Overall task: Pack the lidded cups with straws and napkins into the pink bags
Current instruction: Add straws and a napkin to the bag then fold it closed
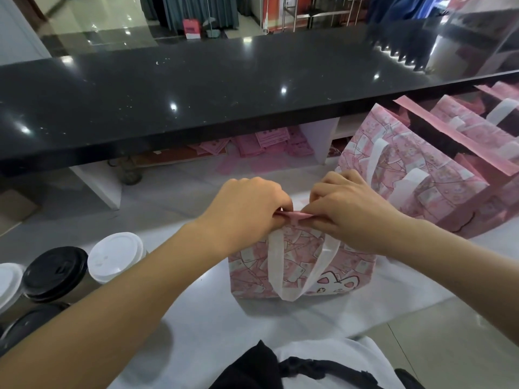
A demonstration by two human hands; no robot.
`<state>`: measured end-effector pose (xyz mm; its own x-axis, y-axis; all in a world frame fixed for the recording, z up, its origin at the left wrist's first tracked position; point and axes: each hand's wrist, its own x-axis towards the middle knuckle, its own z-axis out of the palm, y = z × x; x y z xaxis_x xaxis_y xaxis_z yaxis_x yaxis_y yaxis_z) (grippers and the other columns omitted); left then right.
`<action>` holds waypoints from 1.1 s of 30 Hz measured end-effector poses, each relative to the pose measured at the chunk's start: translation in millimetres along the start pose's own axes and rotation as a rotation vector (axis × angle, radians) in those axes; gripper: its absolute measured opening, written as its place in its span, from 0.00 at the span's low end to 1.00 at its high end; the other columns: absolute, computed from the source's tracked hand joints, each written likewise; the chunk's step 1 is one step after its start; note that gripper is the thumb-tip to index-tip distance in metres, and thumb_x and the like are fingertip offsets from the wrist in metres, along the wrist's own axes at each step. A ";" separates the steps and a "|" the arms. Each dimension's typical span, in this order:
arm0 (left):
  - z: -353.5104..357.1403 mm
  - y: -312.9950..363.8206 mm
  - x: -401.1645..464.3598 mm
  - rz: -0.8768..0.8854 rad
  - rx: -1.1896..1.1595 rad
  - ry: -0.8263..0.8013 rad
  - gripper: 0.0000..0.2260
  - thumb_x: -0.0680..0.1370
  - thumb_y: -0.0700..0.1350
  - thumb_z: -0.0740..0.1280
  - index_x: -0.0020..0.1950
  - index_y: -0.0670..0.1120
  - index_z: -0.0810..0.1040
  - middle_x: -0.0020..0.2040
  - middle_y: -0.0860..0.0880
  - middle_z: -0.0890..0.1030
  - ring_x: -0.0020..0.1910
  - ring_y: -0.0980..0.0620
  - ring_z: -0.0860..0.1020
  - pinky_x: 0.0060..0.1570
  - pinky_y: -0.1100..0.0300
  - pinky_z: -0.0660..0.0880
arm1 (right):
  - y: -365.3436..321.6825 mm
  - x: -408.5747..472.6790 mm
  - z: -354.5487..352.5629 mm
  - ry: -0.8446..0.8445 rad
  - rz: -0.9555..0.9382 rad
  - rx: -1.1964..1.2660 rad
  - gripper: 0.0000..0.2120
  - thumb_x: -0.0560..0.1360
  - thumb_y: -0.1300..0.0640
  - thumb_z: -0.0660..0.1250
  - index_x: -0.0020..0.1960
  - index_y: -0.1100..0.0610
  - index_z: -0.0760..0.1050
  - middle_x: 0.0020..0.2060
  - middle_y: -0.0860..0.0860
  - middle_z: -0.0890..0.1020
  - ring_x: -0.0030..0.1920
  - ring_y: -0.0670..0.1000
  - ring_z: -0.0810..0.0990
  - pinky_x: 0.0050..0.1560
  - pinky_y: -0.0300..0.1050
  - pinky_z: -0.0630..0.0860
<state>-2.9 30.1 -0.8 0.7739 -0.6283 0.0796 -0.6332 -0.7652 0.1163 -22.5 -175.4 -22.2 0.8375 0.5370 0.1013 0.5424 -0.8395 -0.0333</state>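
currently both my forearms reach forward and converge over the pink bag (303,265). my left hand (247,209) is knuckles-up, fingers curled down, pinching the left part of the bag's folded top edge; my right hand (345,211) mirrors it, thumb and fingers pinching the right part of that same pink fold. the two hands nearly meet at the centre of the fold.

the bag stands upright on the white work surface (213,313), directly ahead of me, its printed face toward me and its top edge running left to right. its white handle (292,276) hangs down the front in a loop. contents cannot be seen — the top is pressed closed.

margins: the black counter (196,88) overhangs beyond the bag, its front edge above and behind my hands. to the right, more pink bags (415,175) stand in a close row, the nearest just beside my right hand. to the left, lidded cups cluster at the surface's edge — a white-lidded cup (115,256) and a black-lidded cup (56,272) among them — apart from the bag, with open white surface between and in front.
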 end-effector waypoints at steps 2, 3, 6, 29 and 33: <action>0.7 -1.5 -2.2 0.014 -0.011 -0.005 0.11 0.81 0.56 0.61 0.57 0.58 0.81 0.48 0.55 0.78 0.51 0.48 0.77 0.44 0.55 0.70 | -0.1 -0.5 -0.5 -0.027 0.004 0.022 0.20 0.77 0.38 0.55 0.53 0.43 0.84 0.41 0.41 0.77 0.47 0.49 0.72 0.54 0.53 0.69; 1.5 -1.7 -3.8 0.021 -0.018 -0.008 0.11 0.81 0.56 0.61 0.57 0.57 0.81 0.48 0.55 0.79 0.50 0.48 0.77 0.44 0.55 0.71 | 0.3 -1.1 -0.2 -0.029 0.001 0.027 0.20 0.78 0.39 0.55 0.53 0.43 0.84 0.41 0.40 0.77 0.47 0.49 0.72 0.54 0.53 0.69; 1.7 -4.9 -7.8 0.030 -0.054 -0.016 0.12 0.82 0.56 0.61 0.58 0.57 0.82 0.47 0.55 0.79 0.49 0.49 0.77 0.42 0.57 0.68 | 0.1 -1.4 -3.1 -0.055 0.008 0.035 0.21 0.77 0.39 0.53 0.54 0.42 0.83 0.42 0.38 0.76 0.49 0.49 0.70 0.56 0.53 0.67; 13.0 -68.4 -54.0 0.051 -0.358 0.106 0.13 0.76 0.52 0.65 0.57 0.54 0.85 0.39 0.58 0.83 0.36 0.56 0.79 0.35 0.53 0.78 | 56.2 -59.7 0.5 0.185 0.016 0.182 0.26 0.78 0.35 0.54 0.49 0.48 0.86 0.51 0.41 0.82 0.55 0.48 0.67 0.58 0.45 0.56; 10.6 -69.2 -58.7 0.041 -0.399 0.092 0.14 0.75 0.49 0.65 0.57 0.54 0.85 0.40 0.62 0.82 0.42 0.59 0.79 0.39 0.68 0.73 | 57.1 -60.1 -3.0 0.173 0.025 0.180 0.17 0.77 0.44 0.62 0.48 0.51 0.86 0.48 0.43 0.84 0.54 0.50 0.76 0.59 0.51 0.66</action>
<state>-4.7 118.4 -24.0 0.7577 -0.6278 0.1781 -0.6229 -0.6143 0.4843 -42.1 -255.9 -27.2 0.8351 0.4814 0.2661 0.5379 -0.8158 -0.2125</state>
